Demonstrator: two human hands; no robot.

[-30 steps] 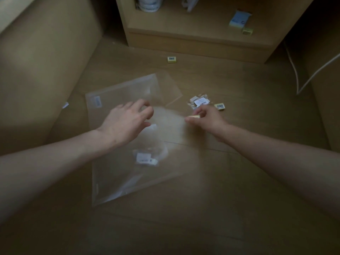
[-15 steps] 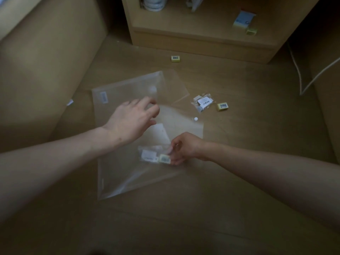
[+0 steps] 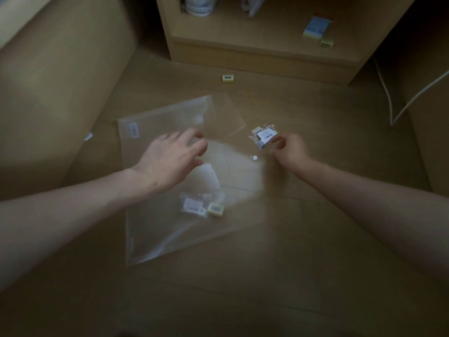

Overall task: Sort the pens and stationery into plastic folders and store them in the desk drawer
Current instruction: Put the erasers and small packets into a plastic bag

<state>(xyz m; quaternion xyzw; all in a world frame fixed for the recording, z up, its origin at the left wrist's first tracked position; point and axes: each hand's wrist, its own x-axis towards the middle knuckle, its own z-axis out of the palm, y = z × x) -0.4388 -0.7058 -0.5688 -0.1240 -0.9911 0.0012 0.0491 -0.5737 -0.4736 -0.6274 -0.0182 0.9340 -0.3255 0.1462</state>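
The folder (image 3: 170, 229) under the left hand (image 3: 170, 161) is clear, glossy plastic, smooth, with a white snap button (image 3: 254, 157) and paper labels. The small packet (image 3: 263, 136) pinched by the right hand (image 3: 289, 150) is crinkled clear film with a printed paper sticker. The floor (image 3: 291, 276) below looks like matt, smooth wood; the shelf (image 3: 255, 42) beyond, pale matt wood.

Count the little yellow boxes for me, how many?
3: one yellow box inside the clear folder, one on the floor near the shelf, one on the shelf. The right hand may hide another.
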